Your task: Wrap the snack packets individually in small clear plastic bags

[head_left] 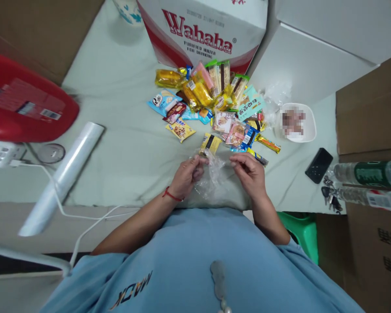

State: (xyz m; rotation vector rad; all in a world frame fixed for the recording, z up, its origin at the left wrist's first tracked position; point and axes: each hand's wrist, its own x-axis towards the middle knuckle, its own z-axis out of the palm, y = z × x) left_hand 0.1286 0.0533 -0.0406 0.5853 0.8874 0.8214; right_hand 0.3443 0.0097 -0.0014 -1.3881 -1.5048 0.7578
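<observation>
My left hand (187,176), with a red string at the wrist, is closed in a pinch on a crumpled clear plastic bag (213,176). The bag hangs down near the table's front edge. Just right of it, my right hand (250,173) has thumb and fingers pressed together; whatever may be between them is too small or too clear to make out. A small yellow packet (210,143) with a dark stripe lies right beyond the bag. Farther back is a pile of wrapped snacks (202,93), with a yellow-and-blue stick packet (257,156) by my right fingertips.
A Wahaha carton (202,39) stands behind the snacks. To the right are a white bowl (308,126), a black phone-like object (319,166), keys (331,199) and plastic bottles (366,174). A film roll (63,176), white power strip (3,154) and red container (29,100) occupy the left.
</observation>
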